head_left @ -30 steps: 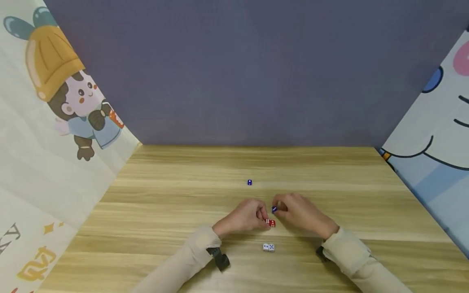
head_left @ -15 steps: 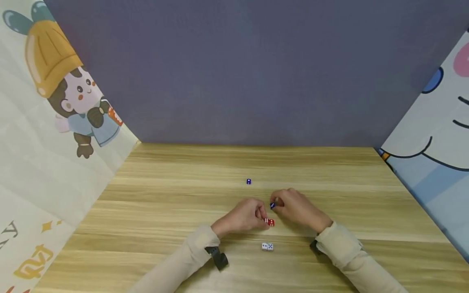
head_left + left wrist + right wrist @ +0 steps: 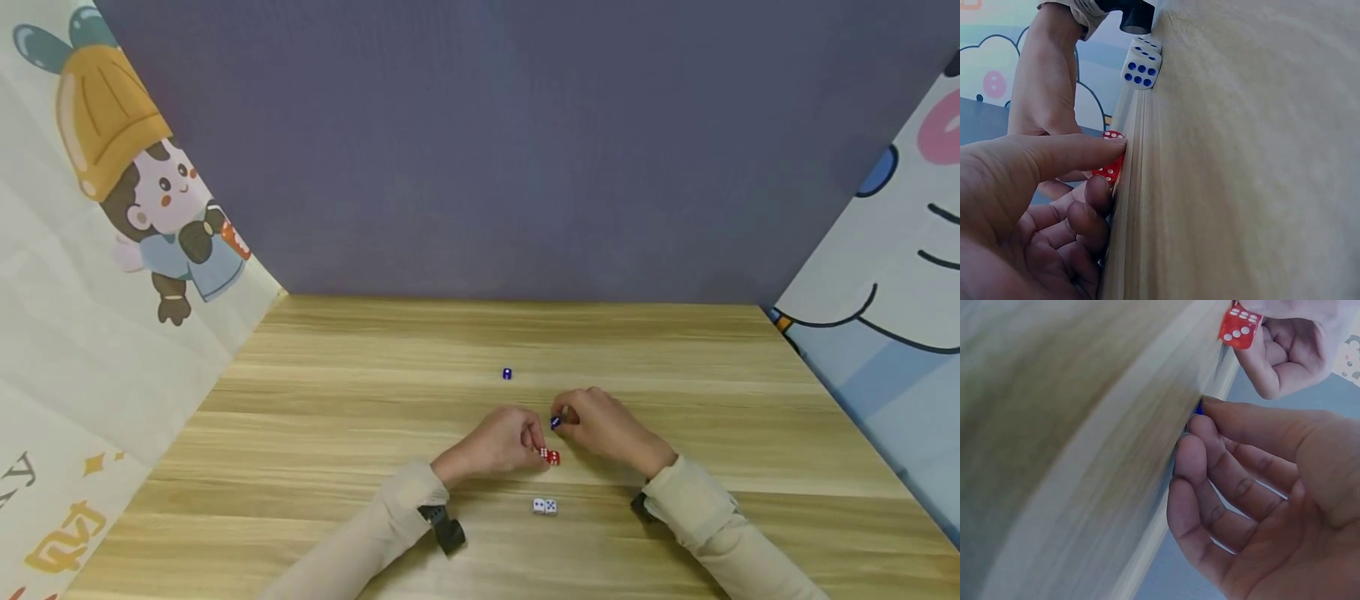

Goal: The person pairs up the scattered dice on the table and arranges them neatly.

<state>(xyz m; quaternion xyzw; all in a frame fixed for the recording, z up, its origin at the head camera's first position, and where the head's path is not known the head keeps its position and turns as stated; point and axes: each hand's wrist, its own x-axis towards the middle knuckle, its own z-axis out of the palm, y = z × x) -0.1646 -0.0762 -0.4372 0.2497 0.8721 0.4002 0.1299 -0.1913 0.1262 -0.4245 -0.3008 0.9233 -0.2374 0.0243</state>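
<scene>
In the head view my left hand (image 3: 497, 442) pinches one of a pair of red dice (image 3: 553, 457) between thumb and fingers; the two sit side by side. My right hand (image 3: 613, 431), just beyond and to the right, pinches a dark blue die (image 3: 556, 422) at its fingertips. Only a sliver of that blue die (image 3: 1199, 409) shows in the right wrist view, right at the tabletop. From the left wrist, the thumb partly covers the red dice (image 3: 1107, 172). Nearer the body, two white dice (image 3: 545, 507) with blue pips lie side by side.
A second blue die (image 3: 507, 374) lies farther back on the wood-grain table (image 3: 360, 375). Behind the table rises a grey-purple panel (image 3: 480, 150). Cartoon-printed sheets flank it at left (image 3: 60, 350) and right (image 3: 885, 317). Each wrist carries a black strap (image 3: 444, 527).
My right hand has shifted slightly leftward and away from the body with the blue die. My left hand stays at the red dice. The head view drifts a little.
</scene>
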